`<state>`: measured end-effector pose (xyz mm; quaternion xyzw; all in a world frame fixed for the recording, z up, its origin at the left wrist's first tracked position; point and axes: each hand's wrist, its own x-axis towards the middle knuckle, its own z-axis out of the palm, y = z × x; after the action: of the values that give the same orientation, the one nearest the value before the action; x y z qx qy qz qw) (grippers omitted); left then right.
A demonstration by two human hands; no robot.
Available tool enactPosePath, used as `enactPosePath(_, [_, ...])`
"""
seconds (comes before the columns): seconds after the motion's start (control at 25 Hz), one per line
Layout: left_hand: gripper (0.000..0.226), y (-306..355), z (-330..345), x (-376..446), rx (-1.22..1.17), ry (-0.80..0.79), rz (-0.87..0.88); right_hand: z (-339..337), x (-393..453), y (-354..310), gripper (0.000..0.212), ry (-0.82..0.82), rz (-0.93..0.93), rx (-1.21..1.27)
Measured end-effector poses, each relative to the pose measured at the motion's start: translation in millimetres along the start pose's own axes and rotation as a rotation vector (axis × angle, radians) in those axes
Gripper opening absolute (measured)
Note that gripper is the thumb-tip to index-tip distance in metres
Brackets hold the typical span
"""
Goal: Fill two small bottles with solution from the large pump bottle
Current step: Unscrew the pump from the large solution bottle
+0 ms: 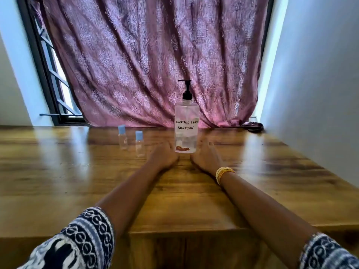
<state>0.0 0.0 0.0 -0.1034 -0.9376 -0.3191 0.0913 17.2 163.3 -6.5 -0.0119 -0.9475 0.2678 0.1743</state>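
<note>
Pump bottle: the large clear pump bottle [186, 125] stands upright toward the far edge of the counter [272, 171], hand-lettered "CONTACT LENS SOLUTION", black pump head on top with its spout pointing toward the counter's left end.
Long axis: vertical, so a grip comes at it from the sides, not from above.
Liquid level: looks low, only the bottom part filled, though the clear wall makes that hard to read.
Left hand: the left hand [164, 155] lies on the counter just beside the bottle's base on its left, fingers loosely together and reaching toward the far edge, holding nothing.
Right hand: the right hand [206, 155], stacked bangles [223, 173] at the wrist, mirrors it on the bottle's right, fingers extended, empty.
Key relation: the bottle sits right between the two hands, about equally near each; whether either palm touches it, I cannot tell.
Small bottles: two small blue-capped bottles [131, 141] stand upright toward the left end, caps still on, apparently empty; the left hand is the nearer one.
Next move, my call: uncap a small bottle and bring its mouth under the spout.
</note>
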Motion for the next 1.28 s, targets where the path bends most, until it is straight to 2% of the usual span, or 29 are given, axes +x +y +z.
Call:
enactPosePath(0.08, [0.034, -2.0, 3.8, 14.3, -0.199, 0.023, -0.031, 2.3, 14.1, 2.0, 0.072, -0.011, -0.032, 0.058])
enactPosePath(0.2, [0.025, -5.7, 10.3, 32.6, -0.474, 0.069, -0.032, 5.9, 34.9, 6.8, 0.073, -0.081, -0.073, 0.258])
enactPosePath(0.28, [0.041, -6.2, 12.1, 37.5, -0.599, 0.046, -0.005, 6.5, 44.3, 12.6, 0.071, -0.098, -0.041, 0.393])
enactPosePath(0.36, [0.052, -5.2, 13.3, 39.5, -0.612, 0.029, 0.036, 4.8, 49.4, 19.2, 0.06, -0.12, -0.021, 0.429])
enactPosePath(0.44, [0.048, -2.1, 14.1, 37.2, -0.586, 0.01, 0.065, 0.4, 50.2, 24.2, 0.051, -0.162, -0.049, 0.389])
enactPosePath(0.52, [0.045, 0.8, 12.8, 36.6, -0.622, 0.006, 0.044, -5.1, 51.5, 25.1, 0.051, -0.203, -0.066, 0.344])
enactPosePath(0.64, [0.043, 4.2, -2.8, 32.7, -0.637, -0.082, 0.017, -18.7, 47.0, 24.0, 0.061, -0.326, -0.091, 0.363])
enactPosePath(0.72, [0.053, 9.5, -15.8, 27.3, -0.631, -0.111, 0.069, -32.2, 41.7, 22.0, 0.063, -0.418, -0.139, 0.373])
enactPosePath(0.84, [0.071, 22.5, -33.7, 16.1, -0.735, 0.008, 0.216, -42.4, 30.1, 11.5, 0.058, -0.537, -0.218, 0.358])
enactPosePath(1.0, [0.064, 28.8, -46.4, 10.1, -0.802, 0.066, 0.326, -59.0, 16.2, -5.8, 0.048, -0.65, -0.241, 0.28])
enactPosePath(1.04, [0.062, 28.7, -47.5, 8.5, -0.819, 0.065, 0.329, -64.5, 14.4, -10.3, 0.039, -0.596, -0.259, 0.346])
enactPosePath(1.08, [0.06, 29.2, -47.8, 8.0, -0.833, 0.066, 0.331, -68.6, 13.9, -14.2, 0.03, -0.468, -0.265, 0.479])
enactPosePath(1.2, [0.051, 31.7, -44.2, 8.4, -0.871, 0.07, 0.345, -79.7, 17.8, -30.1, 0.02, 0.117, -0.279, 0.845])
enactPosePath(1.24, [0.049, 32.2, -43.7, 9.3, -0.874, 0.068, 0.347, -84.2, 20.7, -39.7, 0.021, 0.203, -0.328, 0.9])
enactPosePath(1.28, [0.048, 33.0, -44.5, 10.3, -0.873, 0.062, 0.347, -90.0, 24.2, -51.6, 0.024, 0.223, -0.392, 0.921])
